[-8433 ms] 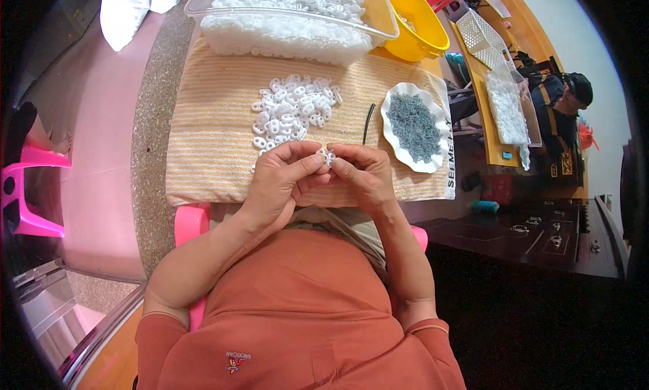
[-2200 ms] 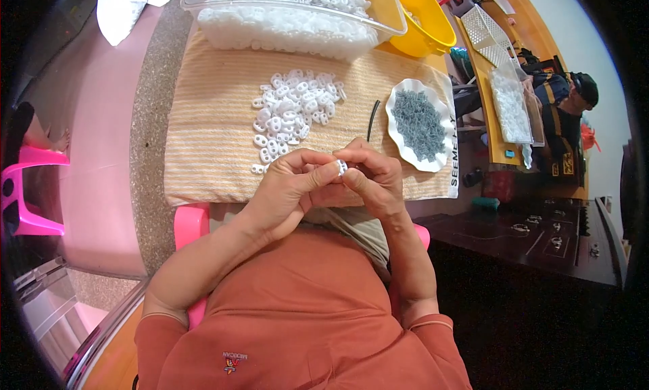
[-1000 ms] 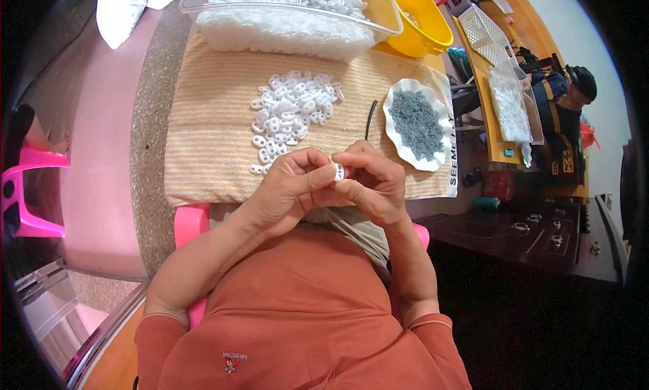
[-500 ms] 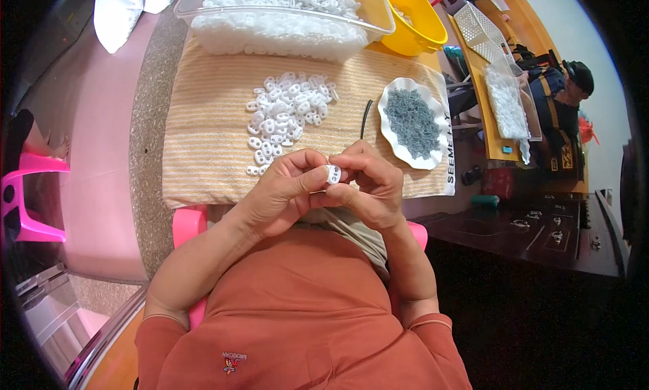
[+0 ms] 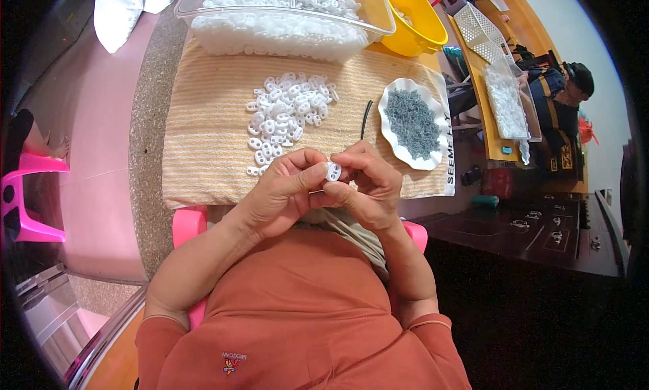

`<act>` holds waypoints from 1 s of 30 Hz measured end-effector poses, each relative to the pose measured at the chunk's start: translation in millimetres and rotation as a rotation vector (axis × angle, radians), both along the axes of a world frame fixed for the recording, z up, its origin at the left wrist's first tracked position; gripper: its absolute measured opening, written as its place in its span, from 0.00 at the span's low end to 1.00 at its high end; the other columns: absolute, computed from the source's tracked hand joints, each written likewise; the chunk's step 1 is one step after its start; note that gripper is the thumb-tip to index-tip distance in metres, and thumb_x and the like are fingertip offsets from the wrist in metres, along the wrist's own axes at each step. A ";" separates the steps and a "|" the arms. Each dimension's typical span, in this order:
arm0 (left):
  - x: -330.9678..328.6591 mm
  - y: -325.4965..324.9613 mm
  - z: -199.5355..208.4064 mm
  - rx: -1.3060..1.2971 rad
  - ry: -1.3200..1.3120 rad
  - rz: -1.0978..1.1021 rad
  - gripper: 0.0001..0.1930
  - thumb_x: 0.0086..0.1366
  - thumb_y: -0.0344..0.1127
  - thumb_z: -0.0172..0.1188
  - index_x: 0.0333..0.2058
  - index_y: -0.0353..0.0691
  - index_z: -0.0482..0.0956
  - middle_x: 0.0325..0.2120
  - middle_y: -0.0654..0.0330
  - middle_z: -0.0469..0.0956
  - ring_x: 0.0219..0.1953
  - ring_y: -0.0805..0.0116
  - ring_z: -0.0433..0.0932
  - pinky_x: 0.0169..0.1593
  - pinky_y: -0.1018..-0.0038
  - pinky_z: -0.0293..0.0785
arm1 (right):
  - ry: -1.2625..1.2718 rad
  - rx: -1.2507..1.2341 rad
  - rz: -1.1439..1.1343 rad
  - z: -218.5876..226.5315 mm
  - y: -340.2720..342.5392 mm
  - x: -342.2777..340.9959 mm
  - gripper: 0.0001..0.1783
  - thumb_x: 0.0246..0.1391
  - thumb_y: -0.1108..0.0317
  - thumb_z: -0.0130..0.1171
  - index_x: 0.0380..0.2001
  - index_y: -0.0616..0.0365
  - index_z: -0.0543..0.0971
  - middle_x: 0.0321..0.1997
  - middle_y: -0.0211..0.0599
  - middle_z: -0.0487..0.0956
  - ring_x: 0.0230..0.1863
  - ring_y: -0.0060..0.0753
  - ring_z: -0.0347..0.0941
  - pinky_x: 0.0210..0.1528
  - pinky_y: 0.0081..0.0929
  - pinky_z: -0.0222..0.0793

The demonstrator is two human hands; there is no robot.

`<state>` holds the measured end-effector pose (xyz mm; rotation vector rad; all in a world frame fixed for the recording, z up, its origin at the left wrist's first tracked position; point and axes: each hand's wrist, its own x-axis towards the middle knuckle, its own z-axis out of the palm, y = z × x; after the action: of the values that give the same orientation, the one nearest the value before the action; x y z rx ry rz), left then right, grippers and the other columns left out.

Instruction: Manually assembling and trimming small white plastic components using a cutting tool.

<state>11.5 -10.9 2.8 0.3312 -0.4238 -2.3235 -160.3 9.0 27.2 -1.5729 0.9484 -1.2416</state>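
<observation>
Orange-shirted torso and forearms at bottom edge, pink stool under them. Left hand and right hand pressed together just above lap, fingertips of both pinching one small white plastic ring piece between them. Beyond hands: striped beige cloth covering desk, loose pile of same white pieces on it, thin dark rod beside. Scalloped white plate right of pile, heaped with fine grey bits. Further back: clear rectangular tub full of white pieces, glossy yellow bowl just beside it. Another person seated far right
</observation>
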 end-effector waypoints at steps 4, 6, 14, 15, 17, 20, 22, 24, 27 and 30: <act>0.0 -0.2 -0.2 0.017 -0.010 0.003 0.06 0.65 0.35 0.58 0.37 0.41 0.75 0.35 0.64 0.76 0.36 0.79 0.75 0.41 0.78 0.76 | -0.002 0.004 -0.008 1.0 0.5 2.3 0.20 0.43 0.82 0.66 0.43 0.65 0.77 0.37 0.33 0.72 0.35 0.19 0.67 0.37 0.14 0.65; 0.1 -0.5 -0.3 0.019 -0.005 0.003 0.06 0.65 0.35 0.58 0.37 0.41 0.75 0.35 0.64 0.76 0.36 0.78 0.75 0.41 0.78 0.76 | -0.005 -0.019 -0.015 0.9 0.4 3.2 0.21 0.43 0.83 0.66 0.44 0.65 0.77 0.36 0.33 0.72 0.35 0.19 0.67 0.36 0.14 0.65; 1.2 -0.5 1.1 0.040 -0.003 -0.005 0.05 0.65 0.35 0.58 0.36 0.40 0.75 0.34 0.65 0.76 0.35 0.79 0.75 0.41 0.78 0.76 | 0.015 -0.032 -0.039 0.3 1.1 4.6 0.20 0.43 0.83 0.66 0.43 0.65 0.78 0.36 0.33 0.72 0.35 0.19 0.67 0.35 0.13 0.65; 1.4 0.0 0.5 0.040 -0.004 -0.004 0.05 0.65 0.35 0.58 0.36 0.40 0.75 0.34 0.65 0.76 0.35 0.79 0.75 0.41 0.78 0.76 | 0.044 -0.046 -0.044 0.9 1.1 4.2 0.19 0.43 0.83 0.66 0.42 0.65 0.78 0.36 0.34 0.72 0.34 0.19 0.68 0.35 0.13 0.65; 1.4 0.8 -1.1 0.039 0.015 -0.003 0.05 0.65 0.34 0.58 0.35 0.40 0.76 0.32 0.65 0.76 0.35 0.79 0.75 0.42 0.78 0.77 | 0.057 -0.057 -0.042 -0.1 1.3 2.7 0.19 0.43 0.82 0.66 0.42 0.65 0.78 0.35 0.34 0.73 0.34 0.19 0.68 0.34 0.13 0.65; 1.6 1.7 -0.9 0.045 0.029 -0.005 0.04 0.64 0.33 0.58 0.34 0.40 0.76 0.32 0.64 0.76 0.36 0.77 0.76 0.44 0.77 0.77 | 0.072 -0.083 -0.035 -0.9 0.8 2.4 0.19 0.42 0.81 0.67 0.42 0.65 0.79 0.35 0.36 0.73 0.33 0.20 0.68 0.33 0.14 0.64; 0.9 2.3 0.0 0.042 0.042 -0.004 0.04 0.64 0.33 0.59 0.34 0.39 0.76 0.32 0.64 0.76 0.36 0.77 0.76 0.44 0.76 0.77 | 0.074 -0.098 -0.031 -1.4 0.7 2.0 0.19 0.42 0.80 0.67 0.41 0.64 0.79 0.35 0.36 0.74 0.32 0.20 0.68 0.32 0.14 0.64; 0.3 3.0 0.0 0.039 0.054 -0.004 0.04 0.64 0.32 0.59 0.33 0.39 0.76 0.33 0.63 0.76 0.36 0.76 0.76 0.45 0.76 0.77 | 0.074 -0.102 -0.019 -2.6 0.9 1.0 0.19 0.42 0.80 0.68 0.42 0.64 0.79 0.35 0.36 0.74 0.32 0.21 0.68 0.32 0.15 0.64; -0.4 4.6 -4.1 0.057 0.080 -0.006 0.04 0.63 0.32 0.59 0.33 0.39 0.76 0.33 0.61 0.77 0.37 0.74 0.76 0.46 0.75 0.76 | 0.100 -0.121 -0.038 -0.5 -0.2 2.5 0.18 0.42 0.78 0.68 0.40 0.62 0.78 0.31 0.35 0.74 0.29 0.23 0.70 0.31 0.19 0.67; -1.1 4.3 -5.1 0.043 0.078 -0.003 0.04 0.63 0.31 0.59 0.33 0.38 0.76 0.33 0.61 0.77 0.37 0.74 0.76 0.46 0.74 0.76 | 0.088 -0.117 -0.037 -0.7 0.0 2.1 0.17 0.42 0.77 0.68 0.39 0.63 0.78 0.31 0.35 0.74 0.30 0.23 0.70 0.31 0.19 0.67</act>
<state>10.4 -6.6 -2.3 0.2598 -0.3366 -2.3420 -158.2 9.0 26.5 -1.7209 0.9793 -1.2822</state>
